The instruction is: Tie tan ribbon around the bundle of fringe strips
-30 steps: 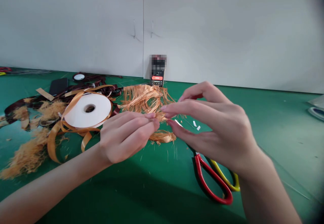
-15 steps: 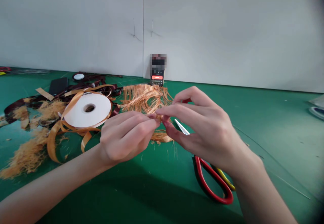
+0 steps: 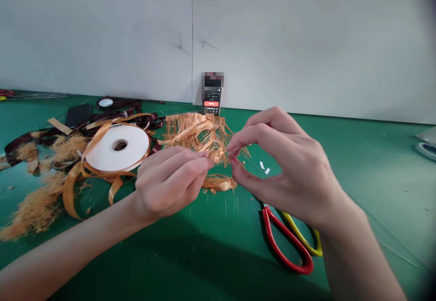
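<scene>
My left hand (image 3: 173, 180) is closed in a pinch on a short piece of orange ribbon (image 3: 215, 156), whose end sticks out past the fingertips. Just right of that end, my right hand (image 3: 282, 169) has thumb and forefinger pinched together; whatever they hold is too fine to make out. Behind both hands lie frayed orange ribbon strips (image 3: 190, 130), and a smaller frayed strip (image 3: 220, 183) rests below the fingertips. Red-and-yellow-handled scissors (image 3: 284, 242) lie under my right hand, their blades mostly hidden.
On the left sits a white ribbon spool (image 3: 105, 151) with loose orange ribbon, beside fluffy orange thread scraps (image 3: 41, 208) and dark ribbon (image 3: 20, 142). A phone (image 3: 211, 96) leans against the white wall (image 3: 306, 42). Small white scraps (image 3: 262, 165) lie on the green table (image 3: 204, 255).
My right hand has moved right, away from my left fingertips, opening a small gap. More of the ribbon piece and the white scraps now shows. My left hand is nearly still.
</scene>
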